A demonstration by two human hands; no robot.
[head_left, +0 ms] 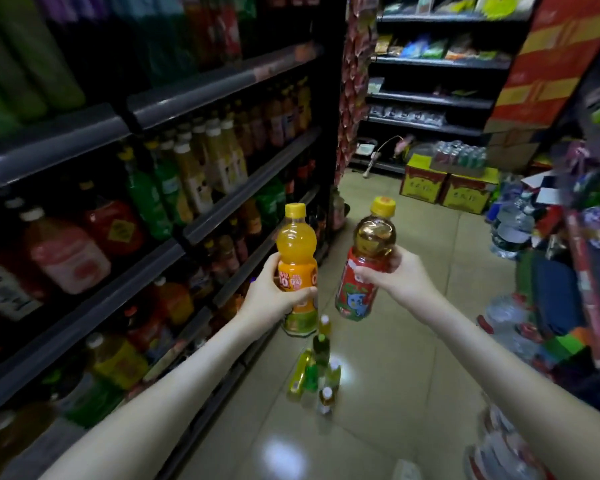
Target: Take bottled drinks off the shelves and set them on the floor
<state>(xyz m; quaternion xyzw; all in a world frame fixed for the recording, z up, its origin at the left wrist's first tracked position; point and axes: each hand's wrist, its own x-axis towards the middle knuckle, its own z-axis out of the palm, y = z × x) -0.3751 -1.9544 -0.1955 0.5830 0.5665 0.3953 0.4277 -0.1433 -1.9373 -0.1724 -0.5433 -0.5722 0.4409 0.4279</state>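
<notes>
My left hand (272,292) grips an orange juice bottle (297,244) with a yellow cap, held upright in the aisle. My right hand (395,277) grips a red-labelled tea bottle (368,268) with a yellow cap, tilted slightly left. Both bottles are held in the air above the tiled floor (413,341). Below them, several small green and yellow bottles (317,370) stand grouped on the floor. The drink shelves (160,261) run along my left, packed with bottles.
Yellow-and-red cartons (447,188) topped with shrink-wrapped bottles sit at the aisle's far end. Snack shelves (437,64) stand behind them. Piled goods and large water bottles (510,226) crowd the right side. Packed water (499,445) sits near my right forearm.
</notes>
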